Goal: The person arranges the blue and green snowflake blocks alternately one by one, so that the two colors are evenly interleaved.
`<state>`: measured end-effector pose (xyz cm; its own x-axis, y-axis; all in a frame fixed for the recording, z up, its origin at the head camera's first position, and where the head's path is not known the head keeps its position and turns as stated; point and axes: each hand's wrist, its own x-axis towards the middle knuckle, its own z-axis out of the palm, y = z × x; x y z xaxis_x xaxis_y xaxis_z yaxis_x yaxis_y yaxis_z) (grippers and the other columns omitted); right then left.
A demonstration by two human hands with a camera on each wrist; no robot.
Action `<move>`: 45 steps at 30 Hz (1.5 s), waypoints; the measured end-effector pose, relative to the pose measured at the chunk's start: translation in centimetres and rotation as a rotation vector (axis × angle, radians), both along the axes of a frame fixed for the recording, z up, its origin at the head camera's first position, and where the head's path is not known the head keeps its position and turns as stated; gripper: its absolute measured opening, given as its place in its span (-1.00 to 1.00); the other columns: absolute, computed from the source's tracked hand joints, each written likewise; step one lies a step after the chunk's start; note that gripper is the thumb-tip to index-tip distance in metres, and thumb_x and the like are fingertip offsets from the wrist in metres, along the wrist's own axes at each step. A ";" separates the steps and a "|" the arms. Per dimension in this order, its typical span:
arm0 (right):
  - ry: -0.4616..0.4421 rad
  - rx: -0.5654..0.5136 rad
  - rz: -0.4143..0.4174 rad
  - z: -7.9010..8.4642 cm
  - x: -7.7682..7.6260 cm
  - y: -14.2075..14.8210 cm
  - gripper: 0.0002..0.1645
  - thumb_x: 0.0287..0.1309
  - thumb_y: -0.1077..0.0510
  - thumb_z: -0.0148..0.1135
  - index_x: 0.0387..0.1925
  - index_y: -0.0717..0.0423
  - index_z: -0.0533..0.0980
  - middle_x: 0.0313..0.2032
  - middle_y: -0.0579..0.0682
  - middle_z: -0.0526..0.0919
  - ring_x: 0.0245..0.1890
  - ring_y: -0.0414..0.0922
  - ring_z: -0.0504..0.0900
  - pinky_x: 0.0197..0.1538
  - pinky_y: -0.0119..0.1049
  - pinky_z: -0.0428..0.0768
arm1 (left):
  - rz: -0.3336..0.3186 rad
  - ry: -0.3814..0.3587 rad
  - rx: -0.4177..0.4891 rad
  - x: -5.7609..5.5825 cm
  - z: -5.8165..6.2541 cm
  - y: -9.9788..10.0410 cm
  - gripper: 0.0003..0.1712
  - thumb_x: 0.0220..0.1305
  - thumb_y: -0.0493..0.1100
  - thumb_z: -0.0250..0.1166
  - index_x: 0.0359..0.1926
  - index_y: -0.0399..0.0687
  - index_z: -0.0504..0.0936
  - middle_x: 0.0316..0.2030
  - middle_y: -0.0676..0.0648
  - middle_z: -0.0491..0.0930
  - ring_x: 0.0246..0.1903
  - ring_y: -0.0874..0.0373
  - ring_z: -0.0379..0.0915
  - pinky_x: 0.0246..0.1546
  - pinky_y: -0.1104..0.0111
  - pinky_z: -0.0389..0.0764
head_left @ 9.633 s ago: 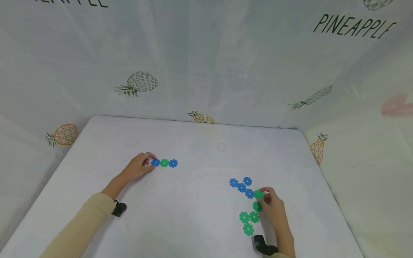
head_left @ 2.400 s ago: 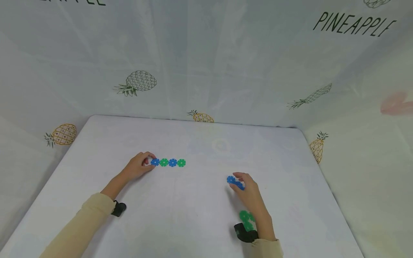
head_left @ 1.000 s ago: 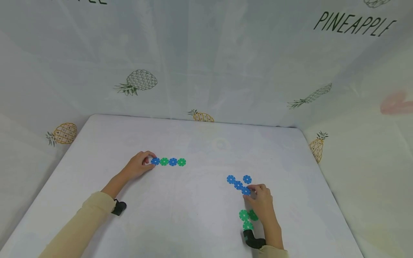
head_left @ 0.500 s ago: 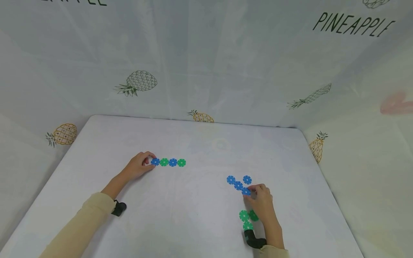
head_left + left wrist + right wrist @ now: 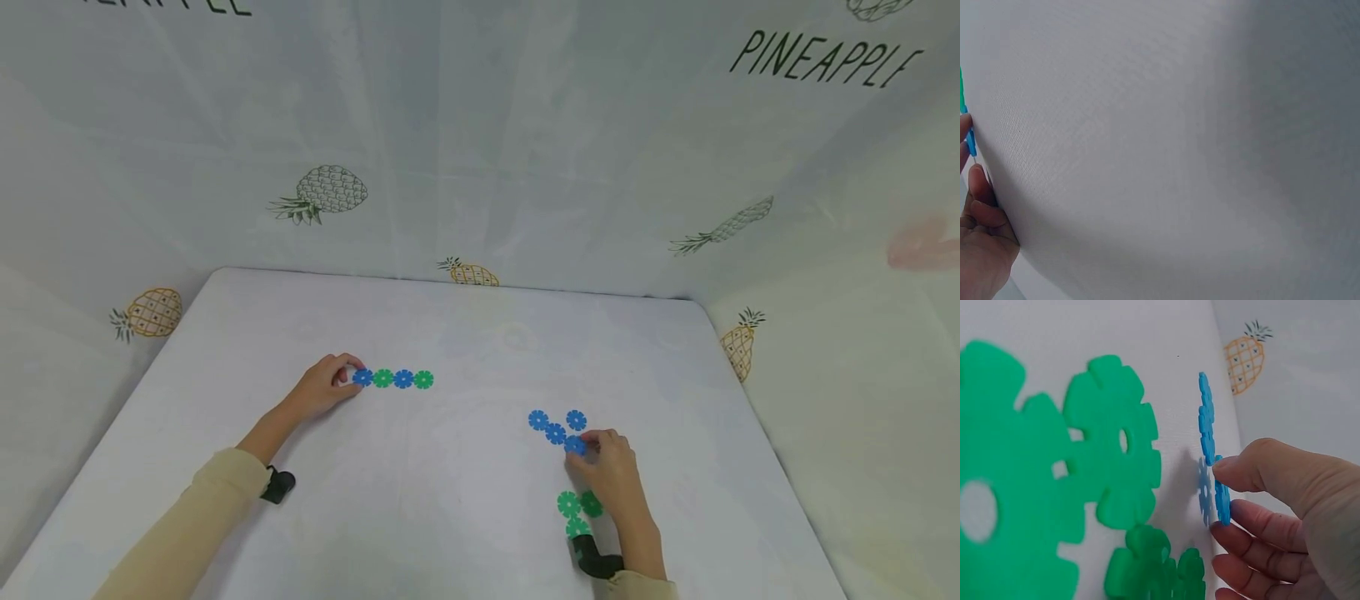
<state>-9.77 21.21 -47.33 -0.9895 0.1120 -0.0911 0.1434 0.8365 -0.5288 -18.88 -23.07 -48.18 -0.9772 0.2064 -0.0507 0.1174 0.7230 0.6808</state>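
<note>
At the left of the table, my left hand (image 5: pixel 324 387) pinches the edge of a blue snowflake-shaped plastic disc (image 5: pixel 363 377) between thumb and fingertips. That disc heads a straight row: green, blue, then a green disc (image 5: pixel 423 380) at the right end. My right hand (image 5: pixel 611 471) pinches another blue disc (image 5: pixel 1223 500) by its edge at the right. More blue discs (image 5: pixel 537 420) lie just beyond these fingers. Green discs (image 5: pixel 568 504) sit below the hand, partly covered by the black wrist camera; they loom large in the right wrist view.
The white table (image 5: pixel 480 500) carries all the discs. A pale curtain (image 5: pixel 525 167) printed with pineapples surrounds its back and sides. Black wrist cameras (image 5: pixel 278 486) stick out from both sleeves.
Since the oldest frame, the row has gained a green disc at its right end and fewer green discs show at right. My right hand shifted right and nearer to the lower blue disc, then stayed.
</note>
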 end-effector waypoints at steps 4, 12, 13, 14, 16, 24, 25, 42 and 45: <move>0.002 -0.024 0.003 0.2 -0.1 0.1 -0.55 0.03 0.10 0.29 -0.08 0.30 0.48 -0.16 0.14 0.54 -0.11 0.01 0.45 -0.01 -0.05 0.50 | 0.002 0.006 -0.002 0.0 0.0 0.0 -0.65 0.15 -0.25 0.28 -0.02 -0.15 0.50 -0.43 -0.09 0.31 -0.41 0.12 0.20 -0.39 0.36 0.26; 0.056 -0.039 0.037 0.7 -0.5 -0.2 -0.56 0.02 0.13 0.30 -0.08 0.29 0.47 -0.23 0.09 0.54 -0.18 -0.04 0.44 -0.10 -0.14 0.49 | -0.002 0.006 0.004 0.0 0.3 0.0 -0.65 0.14 -0.26 0.29 -0.02 -0.17 0.50 -0.43 -0.09 0.31 -0.42 0.13 0.19 -0.40 0.36 0.26; 0.066 -0.033 0.043 0.8 -0.6 -0.3 -0.56 0.02 0.13 0.30 -0.08 0.28 0.47 -0.24 0.09 0.54 -0.18 -0.05 0.44 -0.11 -0.15 0.49 | -0.002 0.006 0.005 0.1 0.3 0.0 -0.65 0.14 -0.26 0.29 -0.02 -0.17 0.50 -0.43 -0.09 0.31 -0.42 0.13 0.19 -0.40 0.37 0.26; 0.077 -0.032 0.051 0.9 -0.7 -0.4 -0.57 0.02 0.14 0.30 -0.09 0.29 0.47 -0.24 0.08 0.54 -0.19 -0.06 0.44 -0.12 -0.16 0.49 | -0.002 0.007 0.005 0.1 0.3 0.0 -0.65 0.14 -0.26 0.29 -0.02 -0.18 0.50 -0.43 -0.09 0.31 -0.42 0.13 0.19 -0.40 0.37 0.26; 0.092 -0.034 0.066 1.2 -0.9 -0.6 -0.57 0.02 0.15 0.30 -0.09 0.29 0.48 -0.25 0.08 0.54 -0.20 -0.06 0.44 -0.14 -0.19 0.49 | -0.001 0.008 0.008 0.1 0.3 0.1 -0.65 0.14 -0.26 0.29 -0.03 -0.17 0.51 -0.43 -0.10 0.31 -0.42 0.13 0.19 -0.40 0.37 0.26; 0.091 -0.061 0.097 2.2 -1.9 -1.8 -0.57 0.03 0.15 0.30 -0.07 0.29 0.47 -0.22 0.10 0.54 -0.19 -0.05 0.45 -0.10 -0.16 0.51 | 0.007 0.018 0.005 0.1 0.0 0.1 -0.66 0.13 -0.26 0.29 -0.03 -0.16 0.51 -0.43 -0.11 0.32 -0.42 0.14 0.20 -0.41 0.39 0.26; 0.091 -0.066 0.100 2.2 -2.1 -2.0 -0.57 0.03 0.15 0.30 -0.07 0.29 0.47 -0.22 0.10 0.54 -0.18 -0.05 0.46 -0.08 -0.15 0.51 | 0.007 0.019 0.005 0.1 -0.1 0.1 -0.66 0.13 -0.26 0.30 -0.04 -0.16 0.51 -0.43 -0.11 0.32 -0.42 0.13 0.20 -0.41 0.39 0.26; 0.144 -0.144 0.178 2.7 -5.0 -5.5 -0.60 0.01 0.13 0.31 -0.14 0.27 0.49 -0.28 0.07 0.53 -0.26 -0.07 0.46 -0.19 -0.24 0.48 | 0.002 0.017 0.011 0.1 -0.2 -0.1 -0.65 0.13 -0.24 0.29 -0.03 -0.16 0.51 -0.44 -0.09 0.31 -0.43 0.15 0.19 -0.43 0.39 0.25; 0.140 -0.157 0.188 2.7 -5.3 -6.1 -0.60 0.00 0.13 0.30 -0.14 0.27 0.49 -0.28 0.06 0.52 -0.26 -0.09 0.45 -0.19 -0.24 0.47 | -0.002 0.019 0.016 0.0 -0.2 -0.1 -0.65 0.14 -0.24 0.29 -0.02 -0.17 0.51 -0.44 -0.10 0.31 -0.43 0.14 0.19 -0.42 0.39 0.25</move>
<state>-15.12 15.15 -44.60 -0.9958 -0.0789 0.0464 -0.0899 0.7477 -0.6579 -18.85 -23.19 -48.38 -0.9775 0.2092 -0.0287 0.1321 0.7120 0.6896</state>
